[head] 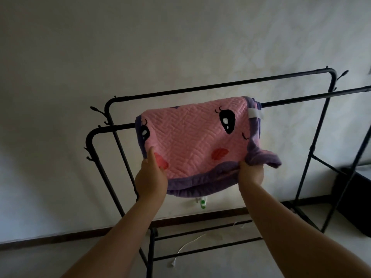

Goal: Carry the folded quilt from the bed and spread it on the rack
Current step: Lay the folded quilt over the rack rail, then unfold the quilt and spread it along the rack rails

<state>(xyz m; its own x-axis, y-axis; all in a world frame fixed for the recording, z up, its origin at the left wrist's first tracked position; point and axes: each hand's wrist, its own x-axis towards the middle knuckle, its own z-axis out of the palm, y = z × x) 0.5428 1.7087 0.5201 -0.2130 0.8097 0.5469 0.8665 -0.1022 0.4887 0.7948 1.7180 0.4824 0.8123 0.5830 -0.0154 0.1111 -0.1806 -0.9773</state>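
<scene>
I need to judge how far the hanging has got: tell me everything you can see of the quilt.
The quilt is pink, stitched in a zigzag pattern, with a purple border, cartoon eyes, red cheek patches and a white tag near its upper right corner. Still folded in layers, it lies over the near top bar of the black rack, sagging toward the camera. The left hand grips its lower left edge, the right hand its bunched lower right edge.

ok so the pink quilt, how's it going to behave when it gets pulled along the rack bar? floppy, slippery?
Probably floppy: the quilt sags between the left hand and right hand, and its purple edge droops. Likely light for its size, since both hands lift it by pinched edges. The rack has thin, smooth-looking bars, so it may slide off if draped unevenly.
</scene>
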